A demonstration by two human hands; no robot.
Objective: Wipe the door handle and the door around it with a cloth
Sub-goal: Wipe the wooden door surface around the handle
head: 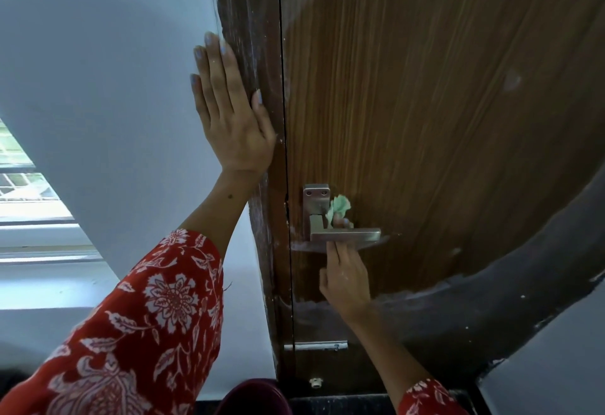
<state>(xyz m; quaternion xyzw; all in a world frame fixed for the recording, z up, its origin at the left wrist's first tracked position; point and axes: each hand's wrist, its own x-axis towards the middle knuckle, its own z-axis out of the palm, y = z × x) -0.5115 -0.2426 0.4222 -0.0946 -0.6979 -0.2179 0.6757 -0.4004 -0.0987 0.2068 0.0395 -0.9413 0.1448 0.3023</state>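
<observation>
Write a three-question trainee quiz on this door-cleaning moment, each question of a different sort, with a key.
1. True or false: the left hand grips the door handle.
2. Multiple choice: the green cloth shows (A) above the lever beside the handle's back plate, (B) on the floor, (C) under the left palm.
3. Fill in: the left hand lies flat where the white wall meets the brown door ____.

Key:
1. False. It rests flat, fingers straight; the right hand reaches up behind the lever with the cloth.
2. A.
3. Frame.
</observation>
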